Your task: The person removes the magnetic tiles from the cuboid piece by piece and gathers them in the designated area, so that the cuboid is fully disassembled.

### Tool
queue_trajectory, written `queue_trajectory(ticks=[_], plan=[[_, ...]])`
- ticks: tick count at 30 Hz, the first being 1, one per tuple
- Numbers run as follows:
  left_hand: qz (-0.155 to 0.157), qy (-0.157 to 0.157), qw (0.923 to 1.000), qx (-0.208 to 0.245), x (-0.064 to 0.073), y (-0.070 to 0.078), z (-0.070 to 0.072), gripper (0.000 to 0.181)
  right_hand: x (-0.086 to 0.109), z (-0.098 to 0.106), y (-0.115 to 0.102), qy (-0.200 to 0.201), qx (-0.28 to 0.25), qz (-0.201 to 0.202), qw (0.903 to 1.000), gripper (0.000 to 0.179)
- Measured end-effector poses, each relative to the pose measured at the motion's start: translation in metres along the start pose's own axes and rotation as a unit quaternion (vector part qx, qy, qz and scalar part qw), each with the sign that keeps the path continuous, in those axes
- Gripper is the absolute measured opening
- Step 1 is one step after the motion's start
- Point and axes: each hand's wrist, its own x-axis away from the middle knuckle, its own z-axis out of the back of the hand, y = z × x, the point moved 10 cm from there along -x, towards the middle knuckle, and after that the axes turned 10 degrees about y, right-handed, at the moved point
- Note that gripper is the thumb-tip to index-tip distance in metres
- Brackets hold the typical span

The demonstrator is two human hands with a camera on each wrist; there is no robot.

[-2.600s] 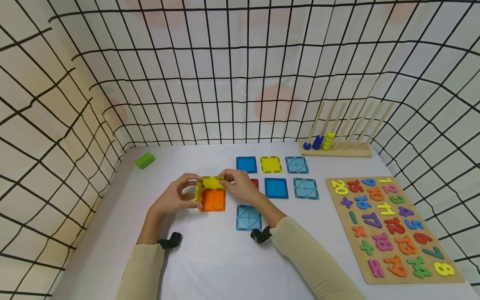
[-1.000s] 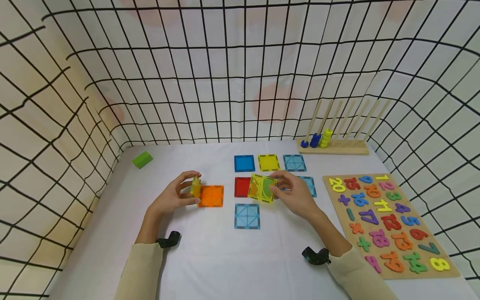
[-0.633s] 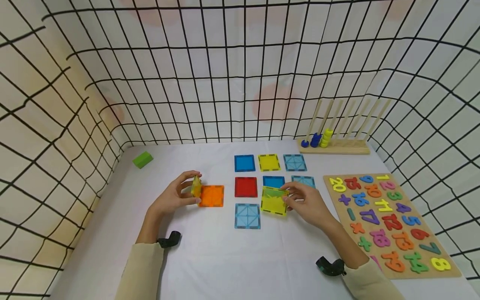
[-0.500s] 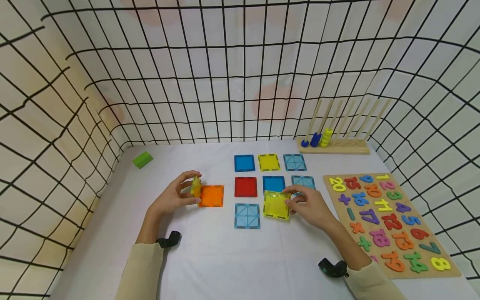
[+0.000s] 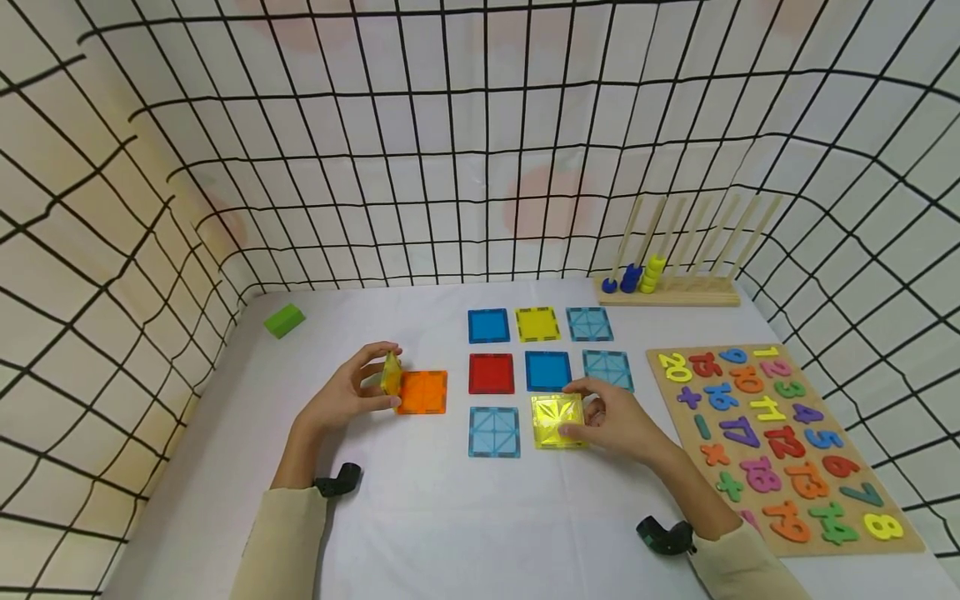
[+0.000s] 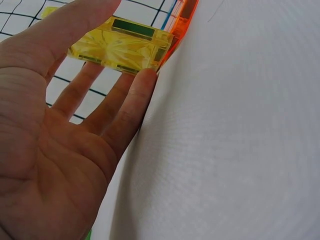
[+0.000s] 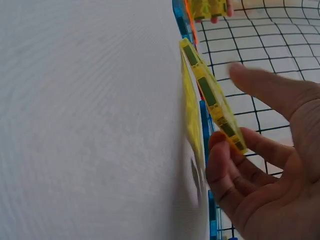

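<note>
My left hand (image 5: 347, 388) holds a yellow magnetic tile (image 6: 117, 47) on edge at the left side of the orange magnetic tile (image 5: 424, 392), thumb on one side and fingertips on the other. Farther right, my right hand (image 5: 621, 423) has a second yellow magnetic tile (image 5: 550, 417) low over the cloth, right of a light-blue tile (image 5: 494, 432). In the right wrist view this tile (image 7: 212, 95) is tilted, its far end down near the table and its near corner among the curled fingers; the thumb (image 7: 265, 87) stands a little off its face.
Blue (image 5: 488, 326), yellow (image 5: 537, 325) and light-blue (image 5: 589, 324) tiles lie behind, with red (image 5: 491, 374), blue (image 5: 547, 371) and light-blue (image 5: 607, 368) ones in front. A number board (image 5: 787, 450) and bead stand (image 5: 667, 292) are at right, a green block (image 5: 284, 321) at left.
My right hand has taken one yellow tile from behind the orange tile, carried it right, and lowered it towards me. The left hand has stayed at the orange tile with its yellow tile.
</note>
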Motion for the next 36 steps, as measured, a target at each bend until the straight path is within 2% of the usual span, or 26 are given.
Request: queue_trajectory(ticks=[4,16,20,24,29,36], plan=[[-0.002,-0.002,1.0000,0.002,0.000,0.000,-0.001,0.087,0.003,-0.006,-0.001,-0.019,0.040,0.015,0.9989,0.083],[-0.006,-0.002,1.0000,-0.007,-0.002,0.003,-0.001,0.086,0.007,-0.007,-0.004,-0.028,0.108,0.020,0.9936,0.081],[-0.007,-0.003,1.0000,-0.006,0.000,0.003,-0.002,0.086,0.007,-0.007,-0.003,-0.024,0.104,0.013,0.9942,0.082],[-0.009,-0.005,0.9999,-0.008,0.003,0.003,-0.002,0.087,0.006,-0.003,-0.004,-0.009,0.078,0.007,0.9969,0.069],[-0.011,-0.005,0.9999,-0.012,0.003,0.005,-0.002,0.086,0.003,0.006,-0.014,0.018,0.058,0.034,0.9976,0.054],[-0.003,-0.002,0.9999,-0.013,0.003,0.004,-0.002,0.084,-0.011,0.008,-0.029,0.014,0.043,0.048,0.9978,0.053]])
